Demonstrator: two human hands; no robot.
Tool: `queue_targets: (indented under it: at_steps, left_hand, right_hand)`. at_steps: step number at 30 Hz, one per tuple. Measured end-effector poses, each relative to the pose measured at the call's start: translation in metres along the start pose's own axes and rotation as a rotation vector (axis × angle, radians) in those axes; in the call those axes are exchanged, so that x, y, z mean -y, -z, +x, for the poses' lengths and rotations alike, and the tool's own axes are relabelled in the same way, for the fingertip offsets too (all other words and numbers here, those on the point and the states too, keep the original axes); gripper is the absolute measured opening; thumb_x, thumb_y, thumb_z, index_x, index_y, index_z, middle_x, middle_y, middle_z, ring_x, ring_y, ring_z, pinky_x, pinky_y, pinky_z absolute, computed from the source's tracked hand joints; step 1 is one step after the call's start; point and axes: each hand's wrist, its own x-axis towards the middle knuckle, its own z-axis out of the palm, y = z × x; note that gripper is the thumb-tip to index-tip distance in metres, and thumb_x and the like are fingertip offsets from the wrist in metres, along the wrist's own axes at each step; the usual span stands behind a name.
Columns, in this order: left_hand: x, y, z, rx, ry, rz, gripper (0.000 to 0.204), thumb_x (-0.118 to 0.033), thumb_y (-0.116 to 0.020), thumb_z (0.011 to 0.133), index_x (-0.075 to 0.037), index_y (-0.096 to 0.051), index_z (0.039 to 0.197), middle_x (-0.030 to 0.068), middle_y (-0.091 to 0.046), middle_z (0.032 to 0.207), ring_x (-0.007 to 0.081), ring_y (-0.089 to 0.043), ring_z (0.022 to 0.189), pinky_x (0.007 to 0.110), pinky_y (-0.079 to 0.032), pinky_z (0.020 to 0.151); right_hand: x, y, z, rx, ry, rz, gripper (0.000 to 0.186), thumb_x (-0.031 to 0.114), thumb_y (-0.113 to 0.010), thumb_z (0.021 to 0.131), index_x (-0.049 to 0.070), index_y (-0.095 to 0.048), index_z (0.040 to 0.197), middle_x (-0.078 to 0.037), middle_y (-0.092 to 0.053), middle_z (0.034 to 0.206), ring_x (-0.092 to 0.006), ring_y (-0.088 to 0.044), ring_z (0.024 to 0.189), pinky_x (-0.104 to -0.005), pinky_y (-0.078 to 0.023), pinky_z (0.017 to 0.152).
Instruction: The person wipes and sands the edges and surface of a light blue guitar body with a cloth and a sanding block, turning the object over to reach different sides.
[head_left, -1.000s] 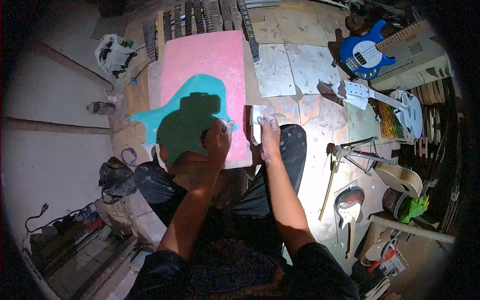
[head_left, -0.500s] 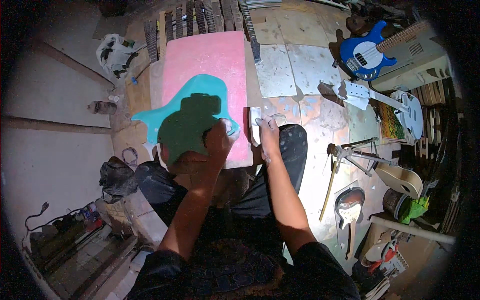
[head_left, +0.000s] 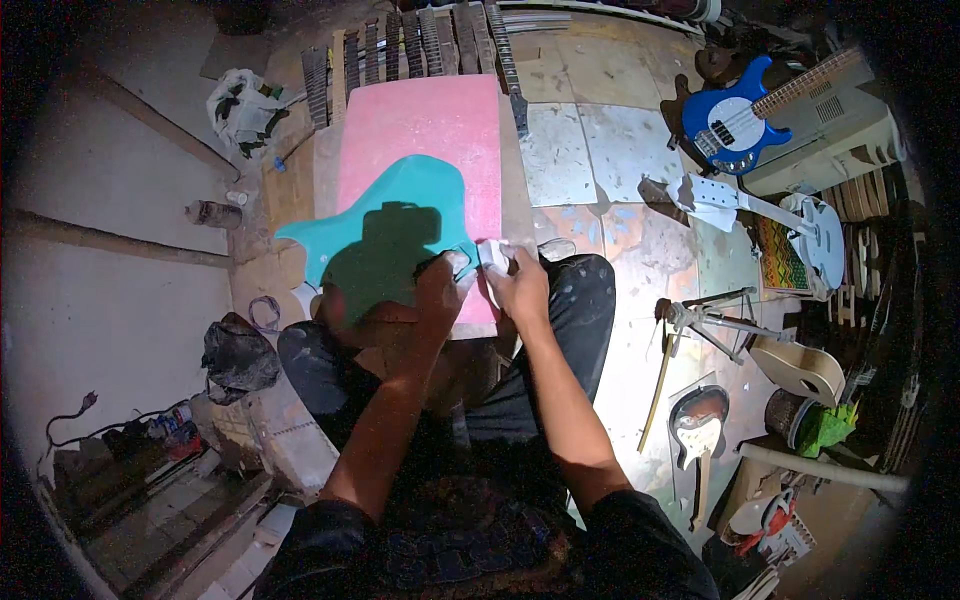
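Note:
A teal electric guitar body (head_left: 420, 185) lies flat on a pink board (head_left: 420, 110) before me, partly under the dark shadow of my head. My left hand (head_left: 440, 283) is closed on the horn at the body's right end, its fingertips dusted white. In my right hand (head_left: 523, 288) is a small white rectangular block (head_left: 491, 257) that looks like a sanding block. Fingers and thumb wrap round it, and it meets or nearly meets the horn's edge beside my left fingertips. Whether it touches I cannot tell.
Several guitar necks (head_left: 415, 45) stand in a row beyond the board. At right are a blue bass (head_left: 735, 112), a white guitar (head_left: 822, 240), a metal stand (head_left: 690, 316), an acoustic guitar body (head_left: 795, 368) and a sunburst guitar (head_left: 698, 420). A black bag (head_left: 238, 355) sits at left.
My right hand has brought the white block leftward, from beside the board to the guitar body's horn. My left hand keeps its hold. The whole view has shifted slightly.

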Motion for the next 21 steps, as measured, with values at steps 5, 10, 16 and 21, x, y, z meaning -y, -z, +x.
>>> queue_targets:
  at_steps: [5,10,16,21]
  left_hand:
    - [0.016,-0.003,0.004,0.125,-0.05,0.115,0.037,-0.017,-0.084,0.072,-0.006,-0.064,0.102,0.0143,-0.067,0.091,0.0357,-0.067,0.087,0.039,-0.053,0.077]
    - [-0.028,-0.003,0.036,0.149,0.195,0.319,0.059,-0.041,-0.084,0.072,-0.014,-0.065,0.12,0.017,-0.059,0.129,0.0412,-0.051,0.123,0.056,-0.042,0.098]
    - [-0.001,-0.024,0.052,0.021,0.271,0.476,0.078,-0.054,-0.082,0.069,-0.023,-0.057,0.137,0.0185,-0.041,0.152,0.0444,-0.034,0.141,0.067,-0.03,0.105]
    - [0.003,-0.026,0.053,-0.004,0.163,0.622,0.093,-0.062,-0.081,0.064,-0.023,-0.053,0.142,0.0186,-0.038,0.155,0.0451,-0.031,0.143,0.066,-0.029,0.106]
  right_hand:
    - [-0.039,0.001,0.006,-0.025,-0.11,0.198,0.032,0.015,-0.071,0.086,-0.001,-0.067,0.113,-0.011,-0.071,0.097,-0.021,-0.067,0.082,-0.0336,-0.053,0.077]
    - [-0.035,0.011,0.022,-0.132,-0.333,0.774,0.019,0.015,-0.06,0.093,0.004,-0.064,0.108,-0.003,-0.064,0.085,-0.011,-0.057,0.069,-0.0266,-0.046,0.061]
    - [-0.04,0.004,0.028,-0.097,-0.387,0.88,0.018,0.015,-0.057,0.095,0.005,-0.063,0.108,-0.002,-0.063,0.083,-0.0105,-0.056,0.068,-0.0271,-0.045,0.061]
    - [-0.033,0.008,0.024,-0.112,-0.357,0.829,0.02,0.015,-0.057,0.095,0.005,-0.063,0.111,-0.002,-0.062,0.085,-0.0096,-0.056,0.072,-0.0263,-0.045,0.064]
